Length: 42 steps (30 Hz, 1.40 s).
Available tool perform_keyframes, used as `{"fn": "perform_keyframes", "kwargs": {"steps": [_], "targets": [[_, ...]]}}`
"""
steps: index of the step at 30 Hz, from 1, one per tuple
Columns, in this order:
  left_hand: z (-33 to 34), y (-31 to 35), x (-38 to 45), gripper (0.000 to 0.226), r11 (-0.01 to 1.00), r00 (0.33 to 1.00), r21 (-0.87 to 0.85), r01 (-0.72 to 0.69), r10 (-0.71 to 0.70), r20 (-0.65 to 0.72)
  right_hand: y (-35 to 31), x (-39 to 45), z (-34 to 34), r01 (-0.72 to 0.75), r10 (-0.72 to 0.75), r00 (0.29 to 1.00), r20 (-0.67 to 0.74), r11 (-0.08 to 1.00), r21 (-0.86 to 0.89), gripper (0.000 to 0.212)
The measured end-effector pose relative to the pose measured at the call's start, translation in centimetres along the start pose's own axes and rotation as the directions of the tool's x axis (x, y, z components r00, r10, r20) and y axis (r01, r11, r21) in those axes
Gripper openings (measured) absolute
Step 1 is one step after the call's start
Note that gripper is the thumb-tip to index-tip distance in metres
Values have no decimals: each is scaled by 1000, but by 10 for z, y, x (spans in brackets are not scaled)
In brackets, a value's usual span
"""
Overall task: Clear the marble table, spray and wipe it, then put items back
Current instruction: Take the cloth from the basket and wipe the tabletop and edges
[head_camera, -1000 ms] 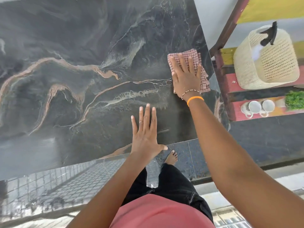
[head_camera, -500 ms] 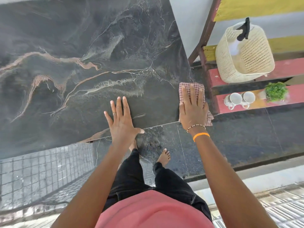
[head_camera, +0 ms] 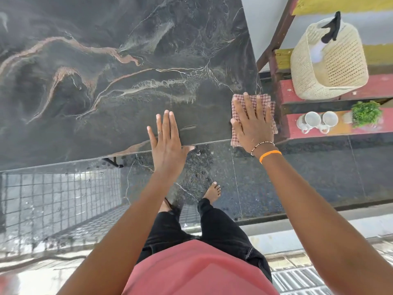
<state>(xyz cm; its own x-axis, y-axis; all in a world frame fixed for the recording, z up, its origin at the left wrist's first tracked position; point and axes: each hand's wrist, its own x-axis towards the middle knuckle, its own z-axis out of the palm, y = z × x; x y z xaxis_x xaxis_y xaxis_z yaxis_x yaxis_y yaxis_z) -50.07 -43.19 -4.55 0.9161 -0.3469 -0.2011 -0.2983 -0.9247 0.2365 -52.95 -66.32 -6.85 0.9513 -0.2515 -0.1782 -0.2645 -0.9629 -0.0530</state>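
The dark marble table with tan and white veins fills the upper left of the head view. A red-and-white checked cloth lies at the table's near right corner. My right hand presses flat on the cloth with straight fingers. My left hand rests flat on the table's near edge, fingers spread, holding nothing. Off to the right, two white cups and a small green plant sit on a painted bench.
A cream woven basket stands on the bench and holds a spray bottle with a black trigger. The bench's brown frame is close to the table's right edge. My bare feet stand on dark floor tiles.
My right hand slid the cloth from further up the right side down to the near right corner. My left hand stayed flat near the front edge.
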Motion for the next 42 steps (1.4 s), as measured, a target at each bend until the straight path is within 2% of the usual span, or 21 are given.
{"fn": "perform_keyframes", "kwargs": {"steps": [5,9,15,20,23,27,29,34,39,42], "targets": [[15,-27,-47,95,999,999,18,-31,30,43,-71,13,1,53,-53,999,9,998,42,59],[14,-77,-75,99,994,993,21,104,-105,46,-156,19,2,143,-144,989,31,989,34,63],[8,-146,-101,103,955,957,-65,290,-287,49,-289,22,5,302,-304,950,75,953,29,64],[9,-188,-122,106,918,923,-99,383,-378,64,-393,13,8,459,-460,882,103,888,34,63],[10,-207,-131,103,904,907,-85,418,-410,98,-426,3,12,594,-589,798,128,805,-5,62],[8,-215,-131,99,924,921,-51,378,-370,122,-407,2,13,745,-736,664,133,666,-28,62],[7,-211,-126,100,944,938,-25,330,-325,117,-382,2,13,762,-753,646,127,646,-42,63],[8,-189,-108,97,984,981,8,178,-178,82,-313,0,12,638,-635,769,70,770,-28,60],[12,-155,-98,98,998,991,-8,59,-58,117,-241,-5,14,456,-456,889,41,890,-4,60],[16,-135,-97,95,997,993,44,-67,62,103,-200,-9,16,337,-337,941,11,941,10,59]]}}
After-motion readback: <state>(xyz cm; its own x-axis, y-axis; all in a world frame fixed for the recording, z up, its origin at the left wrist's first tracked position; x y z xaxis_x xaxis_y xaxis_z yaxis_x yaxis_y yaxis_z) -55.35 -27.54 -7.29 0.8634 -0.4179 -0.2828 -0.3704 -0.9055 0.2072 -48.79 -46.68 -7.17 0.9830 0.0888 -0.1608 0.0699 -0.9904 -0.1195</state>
